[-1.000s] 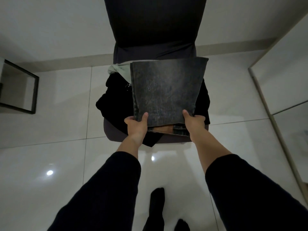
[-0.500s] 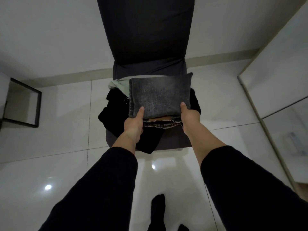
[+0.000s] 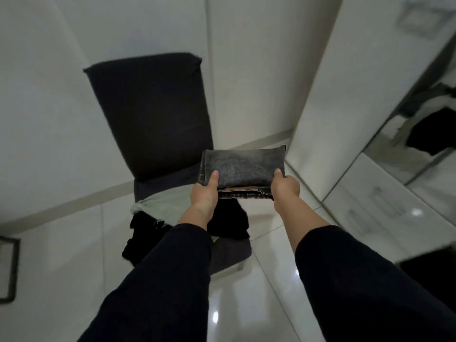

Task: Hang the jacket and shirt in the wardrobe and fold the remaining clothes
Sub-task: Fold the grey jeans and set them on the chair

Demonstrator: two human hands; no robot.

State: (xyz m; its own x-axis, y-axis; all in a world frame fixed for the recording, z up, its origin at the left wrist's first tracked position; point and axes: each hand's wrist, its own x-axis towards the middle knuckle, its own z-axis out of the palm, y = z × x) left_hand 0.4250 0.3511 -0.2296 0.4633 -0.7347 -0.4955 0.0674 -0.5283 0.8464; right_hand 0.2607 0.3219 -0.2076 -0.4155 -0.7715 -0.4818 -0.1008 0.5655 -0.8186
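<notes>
**Holding folded jeans off the chair, 2-hand grip, mirrored wardrobe at frame right**

Folded jeans (image 3: 243, 166) sit mid-frame, right of centre, in the air and clear of the chair (image 3: 150, 114). Long axis runs left-right across the frame. Fold edge faces away from the person; the stacked open edges with the waistband face back toward the wrists.

Left hand (image 3: 204, 196) pinches the lower-left corner, thumb on top, fingers under. Right hand (image 3: 286, 191) does the same at the lower-right corner. Both grips are closed on the jeans, 1 per short end, so the bundle is supported symmetrically and neither hand is nearer.

Key relation: the bundle is well apart from the pile below it. The black garment (image 3: 229, 224) and the pale green garment (image 3: 160, 206) lie on the chair seat, lower left of the jeans. The mirrored door (image 3: 419, 144) lies to the right of the right hand. My read: wherever the jeans go, it is a 2-hand carry, and the long axis may need turning to suit the spot.

Hard to make out:
- fingers under the jeans are hidden, so wrap depth is unknown
- frame is motion-blurred and tilted
- the black pile is 1 dark mass; cannot tell jacket from shirt, or how many items
- no shelf or set-down spot in view
- dark shapes in the mirror are unreadable.
</notes>
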